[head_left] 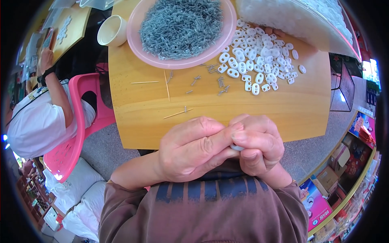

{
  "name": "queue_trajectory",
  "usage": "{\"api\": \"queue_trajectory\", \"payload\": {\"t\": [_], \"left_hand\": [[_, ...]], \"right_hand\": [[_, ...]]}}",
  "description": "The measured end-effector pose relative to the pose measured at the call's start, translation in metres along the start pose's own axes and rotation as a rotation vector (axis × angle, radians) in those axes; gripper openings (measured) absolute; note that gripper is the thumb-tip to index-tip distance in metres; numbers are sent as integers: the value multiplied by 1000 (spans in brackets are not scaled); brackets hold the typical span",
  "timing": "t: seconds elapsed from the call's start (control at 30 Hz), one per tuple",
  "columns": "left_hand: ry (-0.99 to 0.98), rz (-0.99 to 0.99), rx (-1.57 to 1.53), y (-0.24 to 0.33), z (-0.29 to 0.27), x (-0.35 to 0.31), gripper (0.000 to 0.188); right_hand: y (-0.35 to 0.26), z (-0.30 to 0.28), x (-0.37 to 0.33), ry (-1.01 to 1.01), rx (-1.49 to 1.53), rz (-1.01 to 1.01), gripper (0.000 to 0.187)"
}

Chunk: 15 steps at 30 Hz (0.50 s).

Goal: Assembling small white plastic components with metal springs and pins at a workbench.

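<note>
1. Two bare hands meet in the head view, nearer the person than the pink basin [135, 30] and well apart from it. The right hand [261, 143] is clamped on a small white piece [237, 148], thumb against fingers. The left hand [194, 148] has its fingers drawn together against the right; whether it also grips the piece I cannot tell.
2. The close hold is probably for control, since so small a piece calls for fingertips.
3. White oval pieces [259, 77] spread loose to the basin's right, while grey pins [221, 82] and wooden sticks [145, 82] lie on its near side; scattered this way, they seem easy to pick singly. Grey-blue bits [182, 30] heap inside it.
4. Beneath the basin is a wooden worktop [137, 121]. A cream cup [121, 28] stands just left of the basin, a see-through container [320, 38] to its right.
5. Well left of the basin, a co-worker [44, 117] in white shows past a pink chair [75, 148]; cartons [328, 178] fill shelving far right.
</note>
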<state>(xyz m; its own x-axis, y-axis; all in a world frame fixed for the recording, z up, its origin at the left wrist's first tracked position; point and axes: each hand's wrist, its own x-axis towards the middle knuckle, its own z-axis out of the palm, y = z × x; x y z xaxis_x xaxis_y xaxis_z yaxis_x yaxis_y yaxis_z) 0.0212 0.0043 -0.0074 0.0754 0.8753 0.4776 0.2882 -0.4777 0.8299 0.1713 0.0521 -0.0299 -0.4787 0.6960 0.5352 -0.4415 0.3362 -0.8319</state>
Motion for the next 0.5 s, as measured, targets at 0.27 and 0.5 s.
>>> {"api": "queue_trajectory", "payload": {"t": [0.27, 0.5], "left_hand": [[-96, -61, 88, -2, -5, 5, 33], [-80, -79, 45, -6, -4, 12, 36]], "right_hand": [[-2, -2, -2, 48, -135, 49, 23], [-2, -6, 1, 51, -213, 141, 35]]}}
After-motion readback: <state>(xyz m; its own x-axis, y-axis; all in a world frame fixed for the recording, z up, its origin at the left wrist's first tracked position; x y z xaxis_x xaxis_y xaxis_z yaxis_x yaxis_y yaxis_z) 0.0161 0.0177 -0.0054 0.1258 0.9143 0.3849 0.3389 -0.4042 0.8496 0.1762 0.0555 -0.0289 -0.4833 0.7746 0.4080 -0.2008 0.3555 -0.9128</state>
